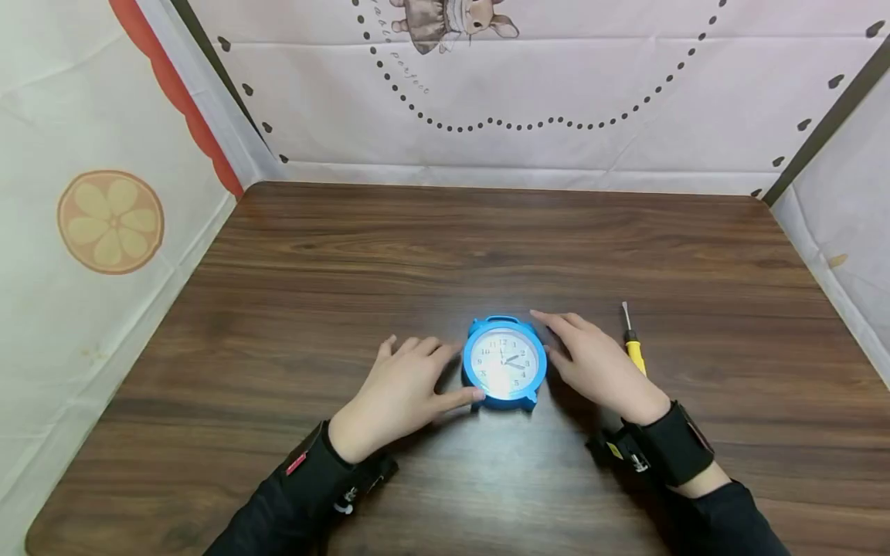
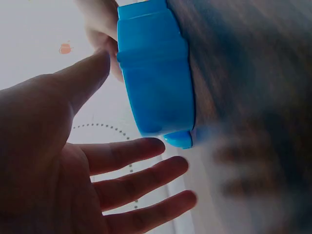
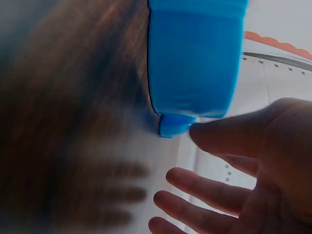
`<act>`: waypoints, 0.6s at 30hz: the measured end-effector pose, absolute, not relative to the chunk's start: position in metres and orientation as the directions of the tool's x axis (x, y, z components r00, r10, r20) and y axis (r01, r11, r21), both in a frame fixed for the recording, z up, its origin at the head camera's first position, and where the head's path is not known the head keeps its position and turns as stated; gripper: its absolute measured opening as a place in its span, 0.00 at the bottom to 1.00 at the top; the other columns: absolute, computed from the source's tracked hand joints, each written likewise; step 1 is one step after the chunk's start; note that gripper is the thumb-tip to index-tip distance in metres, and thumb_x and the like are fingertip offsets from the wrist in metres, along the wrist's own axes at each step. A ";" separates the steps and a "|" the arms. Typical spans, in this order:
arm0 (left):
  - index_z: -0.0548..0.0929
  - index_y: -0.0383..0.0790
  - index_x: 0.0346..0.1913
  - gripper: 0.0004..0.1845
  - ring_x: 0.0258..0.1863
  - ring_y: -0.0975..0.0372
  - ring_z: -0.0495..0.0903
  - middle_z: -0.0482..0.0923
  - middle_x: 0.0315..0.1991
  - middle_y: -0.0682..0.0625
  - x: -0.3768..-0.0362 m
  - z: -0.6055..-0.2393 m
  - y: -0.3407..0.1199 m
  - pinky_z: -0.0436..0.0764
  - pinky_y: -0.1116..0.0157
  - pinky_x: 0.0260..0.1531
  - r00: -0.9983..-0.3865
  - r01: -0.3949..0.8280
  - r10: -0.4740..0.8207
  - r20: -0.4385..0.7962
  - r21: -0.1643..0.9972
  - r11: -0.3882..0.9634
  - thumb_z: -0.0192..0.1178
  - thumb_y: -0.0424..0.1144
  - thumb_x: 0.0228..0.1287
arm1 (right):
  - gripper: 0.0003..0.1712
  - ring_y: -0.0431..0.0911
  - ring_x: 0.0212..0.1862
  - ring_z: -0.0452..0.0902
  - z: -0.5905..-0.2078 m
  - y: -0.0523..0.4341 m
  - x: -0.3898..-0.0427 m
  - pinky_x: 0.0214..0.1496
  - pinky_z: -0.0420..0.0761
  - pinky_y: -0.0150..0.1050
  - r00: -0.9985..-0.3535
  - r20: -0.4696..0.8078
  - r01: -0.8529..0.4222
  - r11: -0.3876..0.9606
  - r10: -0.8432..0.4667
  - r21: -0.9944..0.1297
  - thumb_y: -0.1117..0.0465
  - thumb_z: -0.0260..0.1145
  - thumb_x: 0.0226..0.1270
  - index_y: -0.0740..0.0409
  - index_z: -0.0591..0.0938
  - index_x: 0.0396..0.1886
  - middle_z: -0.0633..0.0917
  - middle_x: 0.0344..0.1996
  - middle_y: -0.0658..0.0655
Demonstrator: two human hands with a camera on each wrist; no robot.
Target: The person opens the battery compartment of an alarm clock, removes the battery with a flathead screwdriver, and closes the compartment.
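Note:
A blue alarm clock lies face up on the wooden table, its white dial toward the head camera. On its left side is my left hand, thumb tip at the clock's lower left rim and index finger beside the casing. My right hand is on the other side, fingers extended, with the thumb close to the right rim. In the left wrist view the casing shows from the side, above spread fingers. The right wrist view has the right thumb at a small blue foot of the clock.
A screwdriver with a yellow and black handle lies just right of my right hand, partly behind it. The brown wooden table ends at the back against a white printed cloth, and more cloth hangs along the left and right sides.

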State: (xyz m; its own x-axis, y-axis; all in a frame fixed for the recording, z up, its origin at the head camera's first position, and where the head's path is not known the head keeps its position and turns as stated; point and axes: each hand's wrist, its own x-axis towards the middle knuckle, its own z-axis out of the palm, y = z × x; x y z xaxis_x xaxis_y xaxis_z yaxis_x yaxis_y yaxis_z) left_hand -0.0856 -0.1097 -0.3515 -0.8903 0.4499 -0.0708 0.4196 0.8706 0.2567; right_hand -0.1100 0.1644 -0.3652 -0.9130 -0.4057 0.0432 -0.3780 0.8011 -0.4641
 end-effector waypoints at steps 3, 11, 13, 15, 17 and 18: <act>0.74 0.44 0.70 0.45 0.61 0.49 0.75 0.78 0.61 0.45 -0.083 -0.355 -0.107 0.69 0.41 0.59 -0.889 0.416 0.449 -0.086 0.257 0.872 0.56 0.74 0.60 | 0.31 0.60 0.56 0.76 -0.368 0.162 -0.119 0.49 0.79 0.52 -0.889 0.036 -0.426 0.795 -0.457 -0.432 0.69 0.62 0.72 0.56 0.70 0.74 0.75 0.62 0.69; 0.74 0.42 0.69 0.46 0.61 0.50 0.75 0.78 0.61 0.45 -0.084 -0.362 -0.104 0.70 0.44 0.59 -0.888 0.402 0.448 -0.102 0.297 0.866 0.60 0.74 0.58 | 0.29 0.69 0.67 0.66 -0.371 0.164 -0.133 0.61 0.72 0.62 -0.845 0.008 -0.489 0.766 -0.535 -0.417 0.71 0.62 0.72 0.54 0.75 0.70 0.69 0.68 0.72; 0.75 0.43 0.68 0.45 0.61 0.51 0.76 0.79 0.60 0.46 -0.085 -0.362 -0.105 0.67 0.42 0.61 -0.887 0.408 0.452 -0.095 0.298 0.863 0.60 0.73 0.58 | 0.27 0.68 0.68 0.65 -0.372 0.165 -0.135 0.62 0.71 0.62 -0.840 0.012 -0.497 0.761 -0.542 -0.418 0.70 0.62 0.72 0.55 0.76 0.69 0.69 0.68 0.72; 0.76 0.44 0.67 0.43 0.61 0.51 0.76 0.80 0.59 0.47 -0.087 -0.362 -0.106 0.63 0.38 0.63 -0.886 0.414 0.455 -0.088 0.291 0.863 0.61 0.73 0.58 | 0.25 0.68 0.68 0.65 -0.373 0.167 -0.136 0.63 0.71 0.62 -0.838 0.015 -0.502 0.760 -0.546 -0.413 0.69 0.63 0.72 0.55 0.76 0.68 0.69 0.68 0.71; 0.78 0.46 0.65 0.41 0.60 0.52 0.76 0.80 0.58 0.48 -0.089 -0.360 -0.109 0.58 0.34 0.65 -0.886 0.417 0.456 -0.080 0.288 0.862 0.61 0.72 0.58 | 0.24 0.68 0.68 0.65 -0.373 0.168 -0.136 0.63 0.71 0.62 -0.834 0.027 -0.514 0.759 -0.551 -0.399 0.68 0.64 0.72 0.56 0.77 0.67 0.70 0.68 0.71; 0.79 0.46 0.64 0.40 0.60 0.52 0.76 0.81 0.57 0.48 -0.091 -0.359 -0.110 0.57 0.33 0.65 -0.887 0.416 0.455 -0.079 0.290 0.862 0.62 0.71 0.59 | 0.24 0.68 0.68 0.65 -0.373 0.169 -0.136 0.63 0.71 0.62 -0.832 0.036 -0.521 0.759 -0.553 -0.391 0.67 0.64 0.72 0.56 0.77 0.67 0.70 0.68 0.71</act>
